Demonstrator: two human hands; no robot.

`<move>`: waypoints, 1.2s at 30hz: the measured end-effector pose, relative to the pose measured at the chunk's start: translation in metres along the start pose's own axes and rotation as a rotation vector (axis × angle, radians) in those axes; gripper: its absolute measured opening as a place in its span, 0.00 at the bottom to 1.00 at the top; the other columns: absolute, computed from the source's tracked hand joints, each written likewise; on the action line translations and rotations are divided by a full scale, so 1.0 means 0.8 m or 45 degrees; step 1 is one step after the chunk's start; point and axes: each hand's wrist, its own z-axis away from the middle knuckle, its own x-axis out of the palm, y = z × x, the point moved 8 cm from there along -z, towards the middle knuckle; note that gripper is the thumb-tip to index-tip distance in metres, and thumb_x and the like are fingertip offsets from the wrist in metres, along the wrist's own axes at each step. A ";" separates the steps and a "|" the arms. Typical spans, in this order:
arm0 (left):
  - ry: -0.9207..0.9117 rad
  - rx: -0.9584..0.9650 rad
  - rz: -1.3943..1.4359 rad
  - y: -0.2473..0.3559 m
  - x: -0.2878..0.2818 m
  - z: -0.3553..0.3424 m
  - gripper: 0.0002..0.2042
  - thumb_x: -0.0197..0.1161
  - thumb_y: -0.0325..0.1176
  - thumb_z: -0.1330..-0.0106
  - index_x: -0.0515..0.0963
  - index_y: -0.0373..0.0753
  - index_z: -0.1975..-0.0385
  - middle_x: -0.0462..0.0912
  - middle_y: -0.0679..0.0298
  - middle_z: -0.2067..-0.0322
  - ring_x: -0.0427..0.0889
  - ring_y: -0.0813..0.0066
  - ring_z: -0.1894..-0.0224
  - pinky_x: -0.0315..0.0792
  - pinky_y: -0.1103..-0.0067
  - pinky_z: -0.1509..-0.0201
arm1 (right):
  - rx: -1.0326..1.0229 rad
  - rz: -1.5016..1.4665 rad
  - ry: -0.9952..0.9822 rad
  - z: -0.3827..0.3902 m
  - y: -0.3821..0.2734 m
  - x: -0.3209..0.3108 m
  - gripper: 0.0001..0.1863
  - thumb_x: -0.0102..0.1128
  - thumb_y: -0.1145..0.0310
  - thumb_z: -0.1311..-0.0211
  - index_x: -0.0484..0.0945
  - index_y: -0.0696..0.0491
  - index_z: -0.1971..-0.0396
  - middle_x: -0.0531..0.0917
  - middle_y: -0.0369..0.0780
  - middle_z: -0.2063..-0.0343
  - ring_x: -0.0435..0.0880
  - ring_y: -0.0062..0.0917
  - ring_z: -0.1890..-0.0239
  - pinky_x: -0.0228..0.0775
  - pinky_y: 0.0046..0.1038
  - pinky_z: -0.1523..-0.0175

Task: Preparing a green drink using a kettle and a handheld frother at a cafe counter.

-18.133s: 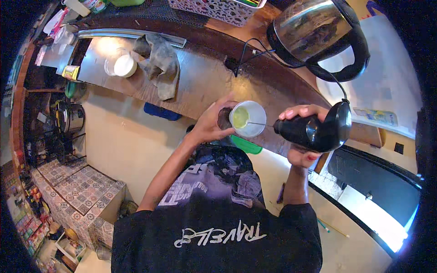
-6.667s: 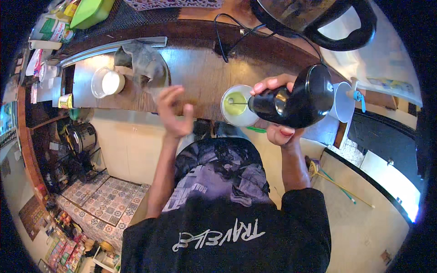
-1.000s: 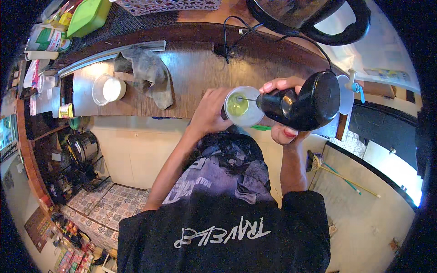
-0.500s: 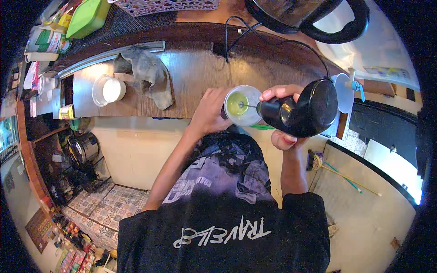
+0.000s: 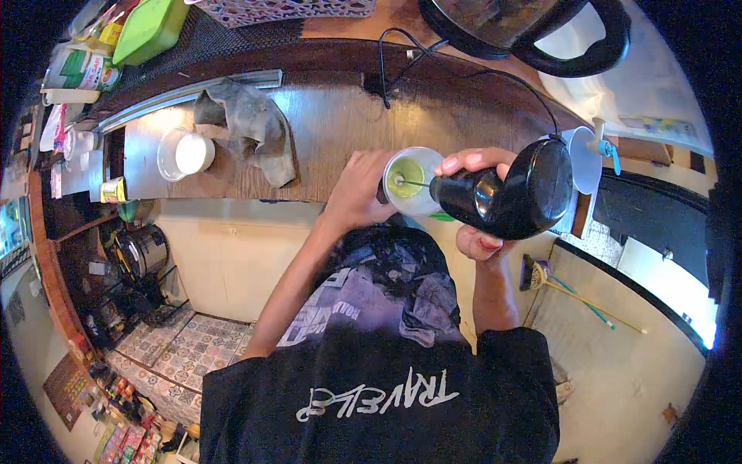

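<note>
My left hand (image 5: 360, 187) grips a translucent plastic cup (image 5: 429, 203) with pale green liquid (image 5: 410, 172) at the counter's front edge. My right hand (image 5: 478, 244) is wrapped round a black hand-held electric mixer (image 5: 502, 203), held nearly sideways right of the cup. Its thin metal whisk reaches into the green liquid. A black cord runs up from the mixer. To the left on the wooden counter (image 5: 336, 116) sit a clear container of white contents (image 5: 192, 155) and a crumpled grey cloth (image 5: 259, 135).
A large kettle (image 5: 510, 23) stands at back right, above a pale pitcher-like vessel with blue tap (image 5: 581, 158). A lattice basket (image 5: 286, 9), green container (image 5: 151, 31) and packets line the back left. Brooms (image 5: 587, 301) lie lower right, beyond my arm.
Since 6.7 seconds ago my left hand has closed round the cup. Over the last second the mixer's body has moved slightly down, its whisk still in the cup.
</note>
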 end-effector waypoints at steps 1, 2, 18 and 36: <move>0.000 0.000 0.002 -0.001 0.001 0.000 0.36 0.71 0.36 0.58 0.69 0.37 0.44 0.76 0.54 0.56 0.74 0.54 0.52 0.64 0.65 0.45 | 0.003 -0.014 0.006 0.000 0.001 0.000 0.38 0.52 0.41 0.37 0.58 0.51 0.35 0.71 0.49 0.52 0.79 0.38 0.58 0.79 0.39 0.57; 0.030 0.042 -0.006 0.001 -0.001 0.000 0.36 0.71 0.36 0.58 0.69 0.37 0.44 0.76 0.54 0.56 0.74 0.54 0.53 0.64 0.65 0.45 | 0.001 0.001 0.000 -0.001 0.000 0.000 0.38 0.52 0.41 0.37 0.58 0.51 0.35 0.70 0.50 0.52 0.80 0.38 0.58 0.79 0.39 0.57; 0.069 0.056 -0.042 0.002 -0.002 0.002 0.35 0.71 0.36 0.58 0.69 0.37 0.44 0.76 0.55 0.53 0.74 0.55 0.49 0.64 0.66 0.44 | 0.021 0.124 0.050 -0.008 -0.002 -0.009 0.39 0.54 0.40 0.39 0.59 0.51 0.36 0.71 0.49 0.53 0.79 0.38 0.60 0.79 0.40 0.59; 0.078 0.081 -0.062 0.001 -0.001 0.002 0.35 0.72 0.37 0.57 0.69 0.37 0.45 0.77 0.55 0.54 0.75 0.56 0.51 0.64 0.66 0.47 | 0.047 -0.034 0.046 0.011 -0.002 -0.012 0.39 0.55 0.41 0.39 0.59 0.51 0.36 0.71 0.49 0.52 0.80 0.38 0.59 0.79 0.39 0.58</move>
